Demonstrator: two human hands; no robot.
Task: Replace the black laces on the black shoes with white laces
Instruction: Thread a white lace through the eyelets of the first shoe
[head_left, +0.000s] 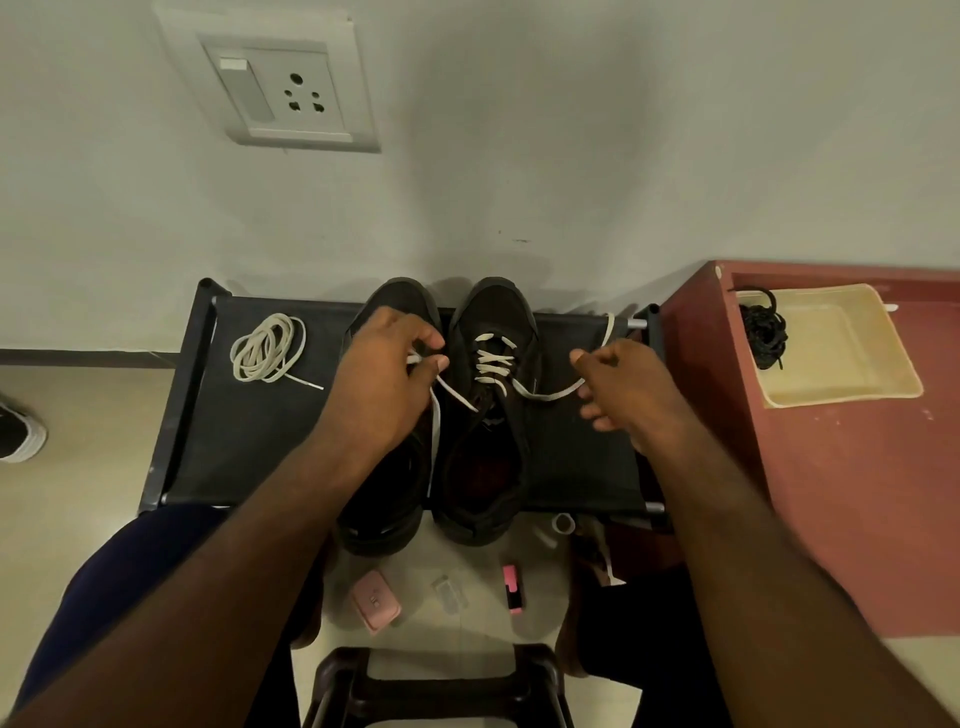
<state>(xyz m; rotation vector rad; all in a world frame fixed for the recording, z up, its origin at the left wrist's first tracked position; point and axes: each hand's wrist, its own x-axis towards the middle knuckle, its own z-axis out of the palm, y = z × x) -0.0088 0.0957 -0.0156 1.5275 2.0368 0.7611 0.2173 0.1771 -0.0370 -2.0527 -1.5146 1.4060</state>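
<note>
On my feed the left hand (379, 374) has its fingers (428, 338) curled in, thumb and forefinger pinching one end of the white lace (493, 358) by its tip. The right hand (628, 384) is curled too. The lace's other end runs through its grip and comes out above the knuckles, while two lower fingers hang loose below.

Between the two sets of fingers sits the laced shoe (493, 312), black, toe toward the wall. The white lace crosses its lower eyelets several times, and the upper eyelets near the opening are unthreaded. From the shoe, one strand slants to the left fingers and the other sags across to the right ones.

Under my left hand lies the other shoe (400, 296), also black and touching the first; I can't tell how it is laced. Both rest on a black rack (249, 441).

Well out beyond the left fingers, a spare lace (265, 348), white and coiled, lies on the same rack. Beyond the right fingers, on a reddish desk (857, 493), a cream tray (857, 384) holds the bundled black laces (763, 327) in its near corner.

On the floor below both wrists I make out a pink case (375, 605).
</note>
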